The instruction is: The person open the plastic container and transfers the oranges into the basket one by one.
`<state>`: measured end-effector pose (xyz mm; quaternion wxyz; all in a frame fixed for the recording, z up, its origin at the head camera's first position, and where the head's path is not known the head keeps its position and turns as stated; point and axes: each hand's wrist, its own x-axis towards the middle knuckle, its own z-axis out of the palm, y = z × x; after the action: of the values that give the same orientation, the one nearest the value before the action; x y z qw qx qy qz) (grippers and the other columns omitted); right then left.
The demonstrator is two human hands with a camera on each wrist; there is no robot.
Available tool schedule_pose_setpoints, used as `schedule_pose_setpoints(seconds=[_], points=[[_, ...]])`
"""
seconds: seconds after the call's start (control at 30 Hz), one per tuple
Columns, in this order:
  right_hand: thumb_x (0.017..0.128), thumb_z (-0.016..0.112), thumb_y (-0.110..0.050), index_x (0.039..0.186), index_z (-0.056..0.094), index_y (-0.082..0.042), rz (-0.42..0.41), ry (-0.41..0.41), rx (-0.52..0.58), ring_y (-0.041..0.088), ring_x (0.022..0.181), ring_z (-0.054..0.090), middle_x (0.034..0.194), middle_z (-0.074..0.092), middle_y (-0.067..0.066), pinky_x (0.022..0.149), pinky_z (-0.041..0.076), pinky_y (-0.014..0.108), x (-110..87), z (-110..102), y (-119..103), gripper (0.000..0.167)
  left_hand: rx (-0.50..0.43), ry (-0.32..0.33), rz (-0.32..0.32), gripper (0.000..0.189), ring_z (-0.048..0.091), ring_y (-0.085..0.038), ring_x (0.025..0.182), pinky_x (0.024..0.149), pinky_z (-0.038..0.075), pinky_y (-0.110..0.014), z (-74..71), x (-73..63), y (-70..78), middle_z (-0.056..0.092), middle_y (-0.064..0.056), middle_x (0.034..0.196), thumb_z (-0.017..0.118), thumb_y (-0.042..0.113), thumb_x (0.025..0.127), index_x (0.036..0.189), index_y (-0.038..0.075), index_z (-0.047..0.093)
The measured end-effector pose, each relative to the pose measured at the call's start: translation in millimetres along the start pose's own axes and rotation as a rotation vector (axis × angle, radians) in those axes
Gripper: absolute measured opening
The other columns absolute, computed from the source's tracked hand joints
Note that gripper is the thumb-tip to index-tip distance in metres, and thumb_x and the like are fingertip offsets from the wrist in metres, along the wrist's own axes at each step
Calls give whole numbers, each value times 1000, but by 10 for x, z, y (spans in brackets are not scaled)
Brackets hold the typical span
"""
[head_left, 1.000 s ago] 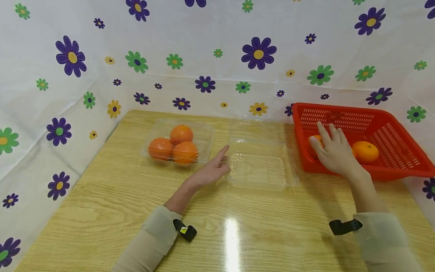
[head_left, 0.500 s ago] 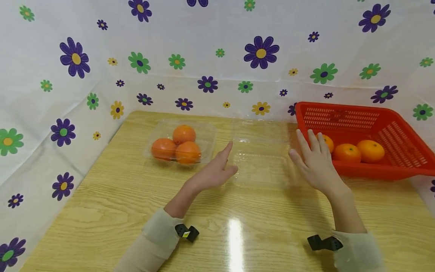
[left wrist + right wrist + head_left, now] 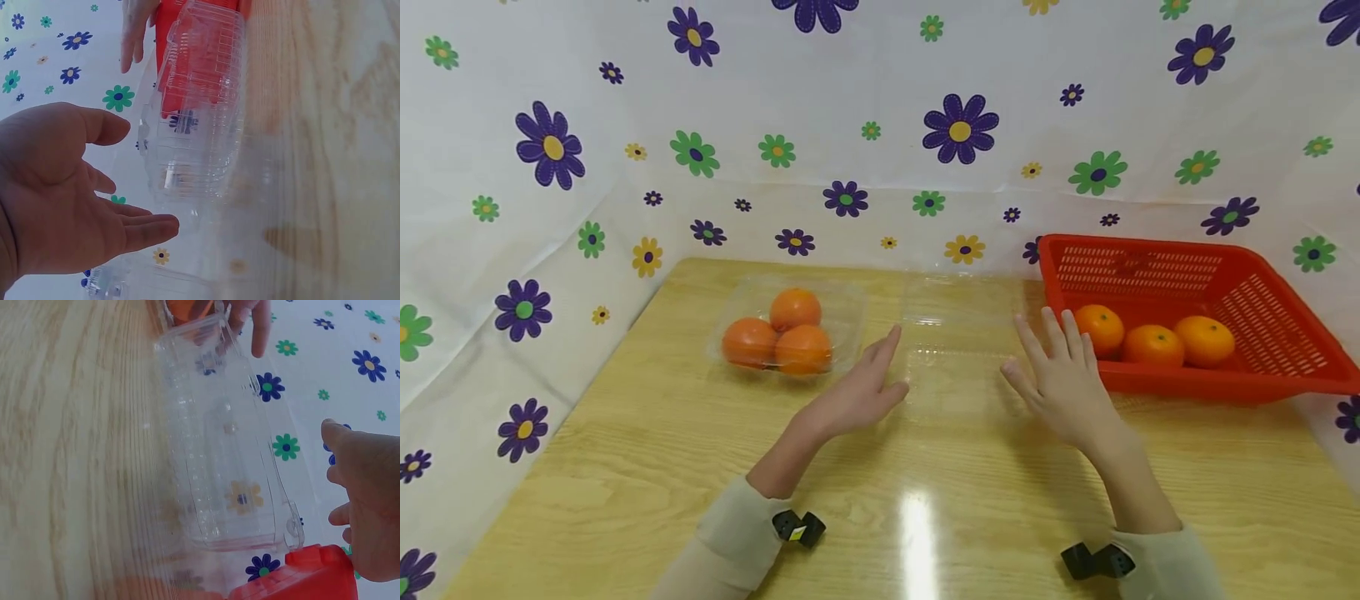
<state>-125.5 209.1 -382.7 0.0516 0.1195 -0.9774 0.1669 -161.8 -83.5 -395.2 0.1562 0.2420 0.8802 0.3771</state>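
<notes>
An open clear plastic clamshell box (image 3: 962, 379) lies on the table in the head view, with its lid (image 3: 958, 300) folded back toward the wall. At its left side is my left hand (image 3: 853, 396), fingers extended and thumb spread apart. My right hand (image 3: 1063, 392) is over its right side, fingers straight and spread. Neither hand holds anything. Both wrist views show the clear box (image 3: 194, 137) standing in front of each palm. Left of it, a second clear box (image 3: 847, 304) contains 3 oranges (image 3: 805, 348).
A red plastic basket (image 3: 1210, 385) stands at the right, close to my right hand, with 3 oranges (image 3: 1153, 345) inside. A flowered white cloth (image 3: 880, 100) hangs behind the wooden table (image 3: 625, 467) and along its sides.
My right hand has moved from over the red basket leftward to the open clamshell box, uncovering the oranges. My left hand stays at the box's left side, its thumb now spread wider.
</notes>
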Motion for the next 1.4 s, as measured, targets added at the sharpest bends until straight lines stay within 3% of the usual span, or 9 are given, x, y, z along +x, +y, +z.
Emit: schedule_pose_setpoints(seconds=[0.2,0.47,0.73,1.1,1.4], points=[[104,40,-48,160,19,-12,-28,-2,-56,47,149,-3,162,9,27,115,3,66,-7,30,-84,70,114,21,34,75,20,-42,147,116,25,-54,-7,-73,71,9,-27,162,49,25,103,161,11,3],[104,37,-50,161,14,-14,-37,-22,-89,46,149,-6,163,8,27,116,1,64,7,44,-108,71,294,75,103,71,24,-45,145,115,25,-57,-44,-83,195,17,-26,161,50,21,102,160,9,12],[104,40,-48,160,19,-11,-47,-24,-91,45,150,-5,163,8,27,116,3,64,-17,124,-117,71,479,90,51,71,12,-44,149,117,16,-58,-48,-43,159,13,-24,162,50,28,104,161,13,10],[103,45,-46,158,25,-11,-49,-53,-80,46,150,-3,163,9,27,115,5,66,-28,160,-150,68,663,99,57,78,-3,-42,151,118,7,-59,-8,-71,125,0,-20,165,43,53,102,162,21,5],[103,43,-49,158,28,-14,-57,-69,-63,45,150,-3,164,7,25,113,6,69,-36,188,-167,67,717,90,25,80,-4,-42,151,118,5,-59,-25,-90,97,-4,-20,165,38,60,101,161,23,1]])
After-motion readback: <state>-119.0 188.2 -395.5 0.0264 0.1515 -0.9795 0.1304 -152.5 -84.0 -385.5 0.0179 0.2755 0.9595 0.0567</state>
